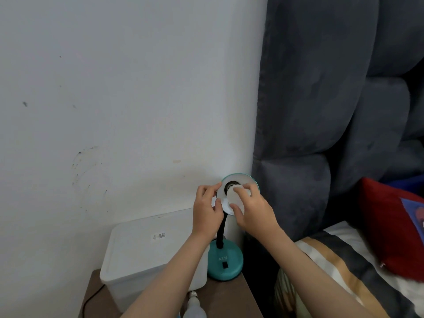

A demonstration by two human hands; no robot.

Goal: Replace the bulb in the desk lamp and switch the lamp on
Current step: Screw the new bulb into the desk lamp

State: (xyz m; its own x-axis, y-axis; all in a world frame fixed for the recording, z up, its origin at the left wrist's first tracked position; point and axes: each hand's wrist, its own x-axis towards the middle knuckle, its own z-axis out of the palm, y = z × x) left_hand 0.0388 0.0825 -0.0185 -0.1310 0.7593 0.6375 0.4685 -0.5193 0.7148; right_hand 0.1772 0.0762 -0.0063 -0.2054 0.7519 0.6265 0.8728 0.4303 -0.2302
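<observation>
In the head view, your left hand steadies the teal lamp shade, fingers clamped on its rim at its nine o'clock side, while your right hand has its grip closed around a white bulb whose neck points into the dark socket at the shade's centre. Whether the threads have caught, or which way the bulb is turning, cannot be told. A second bulb lies loose on the counter at six o'clock from the lamp base, metal cap up, beside the white storage box. I judge that one the removed bulb, so the swap looks about half done: seating the held bulb remains, then pressing the black switch on the base. The lamp is unlit.
</observation>
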